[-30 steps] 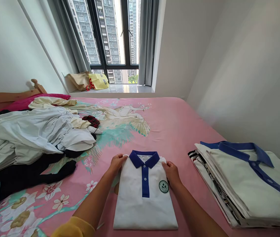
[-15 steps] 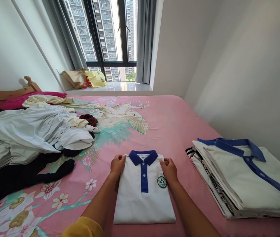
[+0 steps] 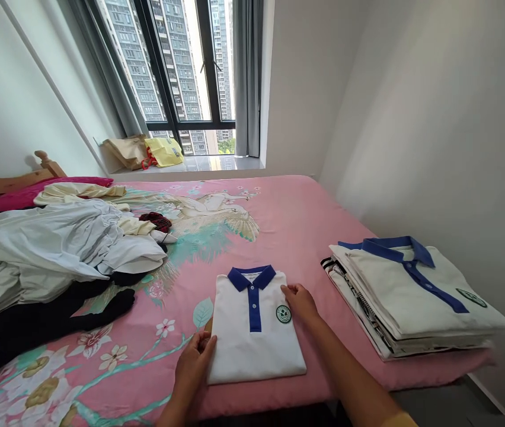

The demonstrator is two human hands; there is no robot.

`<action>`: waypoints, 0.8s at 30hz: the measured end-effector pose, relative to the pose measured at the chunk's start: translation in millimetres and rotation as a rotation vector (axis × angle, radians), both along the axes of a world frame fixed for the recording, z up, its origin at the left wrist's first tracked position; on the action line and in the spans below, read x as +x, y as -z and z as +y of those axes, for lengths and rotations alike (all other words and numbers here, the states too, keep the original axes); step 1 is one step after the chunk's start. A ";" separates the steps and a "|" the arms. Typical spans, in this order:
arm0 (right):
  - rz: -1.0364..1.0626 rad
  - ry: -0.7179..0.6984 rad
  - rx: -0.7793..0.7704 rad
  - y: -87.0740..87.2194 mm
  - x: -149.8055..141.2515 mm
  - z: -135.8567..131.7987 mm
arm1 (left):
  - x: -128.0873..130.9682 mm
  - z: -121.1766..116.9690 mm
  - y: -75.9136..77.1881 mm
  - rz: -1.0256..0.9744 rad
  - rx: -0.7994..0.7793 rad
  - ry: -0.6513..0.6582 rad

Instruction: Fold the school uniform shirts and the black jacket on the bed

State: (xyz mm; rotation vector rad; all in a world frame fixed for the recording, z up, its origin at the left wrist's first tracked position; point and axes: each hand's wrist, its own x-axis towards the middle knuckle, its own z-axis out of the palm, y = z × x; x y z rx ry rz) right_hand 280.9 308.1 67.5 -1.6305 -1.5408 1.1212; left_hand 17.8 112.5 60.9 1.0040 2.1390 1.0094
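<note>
A folded white polo shirt with a blue collar, blue placket and a round green badge lies on the pink bedsheet near the bed's front edge. My left hand rests at the shirt's lower left corner, fingers curled against its edge. My right hand lies on the shirt's upper right side next to the badge, fingers bent over the edge. Whether either hand grips the fabric or just presses it is unclear.
A stack of folded clothes, topped by a similar white and blue polo, sits at the right by the wall. A heap of unfolded white and black garments covers the left of the bed. Bags stand on the window sill.
My left hand has slid from the shirt's collar corner down to its lower left corner. The right hand stays at the upper right edge. The view has shifted right and back.
</note>
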 end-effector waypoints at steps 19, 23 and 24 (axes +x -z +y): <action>0.009 -0.016 0.279 26.3 -16.6 24.9 | -29.8 157.7 -10.7 0.090 0.131 -0.060; -0.058 0.028 0.386 35.4 -19.7 26.2 | -27.3 162.6 0.0 0.152 0.102 -0.092; -0.074 0.042 0.384 35.8 -20.5 26.9 | -27.8 165.0 1.6 0.161 0.087 -0.093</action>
